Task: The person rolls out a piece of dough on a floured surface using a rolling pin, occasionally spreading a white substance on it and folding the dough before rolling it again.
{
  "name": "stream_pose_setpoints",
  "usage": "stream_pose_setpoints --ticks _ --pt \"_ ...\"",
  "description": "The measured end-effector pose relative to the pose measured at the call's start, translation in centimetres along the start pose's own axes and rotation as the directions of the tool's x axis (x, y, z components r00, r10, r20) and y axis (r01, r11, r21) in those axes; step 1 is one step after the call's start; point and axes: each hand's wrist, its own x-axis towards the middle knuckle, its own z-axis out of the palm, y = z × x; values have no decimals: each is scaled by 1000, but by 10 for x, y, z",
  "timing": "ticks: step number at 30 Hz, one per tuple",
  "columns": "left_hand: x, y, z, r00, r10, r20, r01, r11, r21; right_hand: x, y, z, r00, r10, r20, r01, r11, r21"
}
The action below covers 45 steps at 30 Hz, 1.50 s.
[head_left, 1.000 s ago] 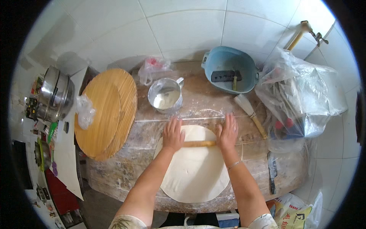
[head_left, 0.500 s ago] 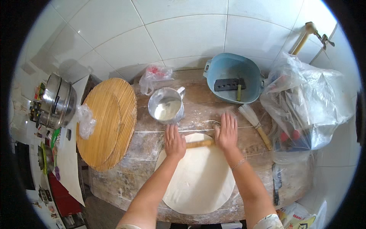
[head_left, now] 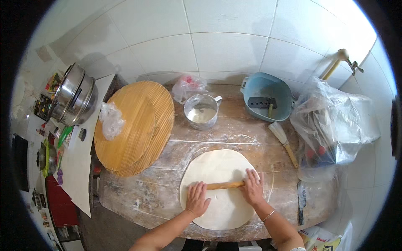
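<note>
Bearing on both ends of a wooden pin [head_left: 226, 185], you are resting your left hand [head_left: 198, 199] and right hand [head_left: 253, 187] over a broad, pale round of dough [head_left: 215, 165]. Your fingers are lying outstretched across the pin, neither hand visibly curling round it; the palms' undersides are hidden. The dough is lying flat on the dusty table [head_left: 146, 184], near its front edge, with the pin crossing its middle. Your left hand is sitting a little nearer to you than the right, and the pin is slanting slightly. Keeping equal weight under both palms is probably your best guard against one side thinning; squaring the pin and easing off toward the rim should be helping too. Beyond the dough, a mug [head_left: 202, 122] is holding something pale, while a brush [head_left: 283, 143] is lying off to the right, apart from the dough.
</note>
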Motion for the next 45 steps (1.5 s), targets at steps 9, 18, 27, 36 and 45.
stream_pose_setpoints --ticks 9,18,27,36,45 --pt "162 -98 -37 943 -168 -288 221 961 165 188 -45 34 936 214 -280 -209 977 45" --pt "15 -108 -37 996 -27 -87 38 991 125 24 -117 38 984 176 -11 -175 983 57" --pt "-151 -61 -21 984 -165 66 159 983 94 -68 -125 46 998 -47 47 47 999 -10" --pt "32 -100 -39 948 -242 -208 266 959 96 102 -102 30 997 69 -42 -70 997 -23" --pt "78 -156 -49 986 -31 -161 55 987 148 125 -120 52 915 378 -140 -383 924 -14"
